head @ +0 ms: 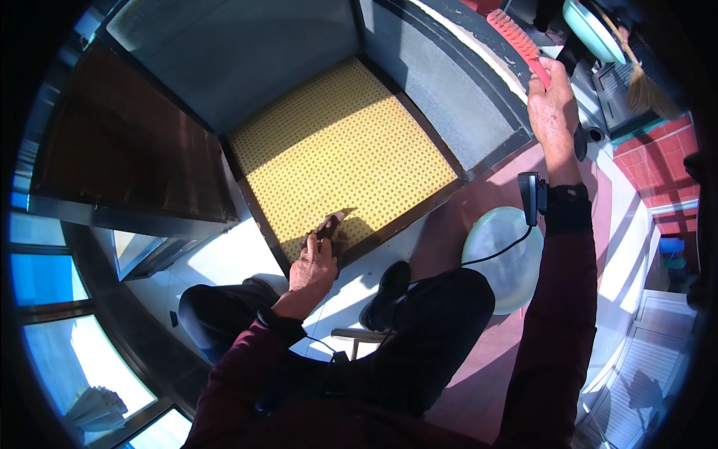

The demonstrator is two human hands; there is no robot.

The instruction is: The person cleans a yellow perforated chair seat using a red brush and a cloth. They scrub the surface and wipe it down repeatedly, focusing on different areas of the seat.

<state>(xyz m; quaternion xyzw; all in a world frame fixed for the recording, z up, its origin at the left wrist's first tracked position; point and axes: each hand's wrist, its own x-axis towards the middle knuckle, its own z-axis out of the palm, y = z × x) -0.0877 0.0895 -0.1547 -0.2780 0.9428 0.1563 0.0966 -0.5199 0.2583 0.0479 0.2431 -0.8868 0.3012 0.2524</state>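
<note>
My right hand [552, 106] is raised at the upper right, closed around the handle of a pink brush [513, 33]. The brush's bristle head points up and to the left, apart from the furniture. My left hand [315, 262] lies over the near left corner of a yellow patterned panel [348, 146] set in a dark frame [418, 216]. Something dark brown [327, 225] shows at its fingertips; shade hides whether it is a held thing or part of the hand. Grey textured panels [280, 62] rise along the far and right sides of the yellow panel.
A pale green round basin [502, 264] stands on the red floor right of my knee. A wooden stool [359, 337] is between my legs. A dark brown panel [129, 146] stands at left. At upper right are another basin [593, 28] and a straw broom [645, 92].
</note>
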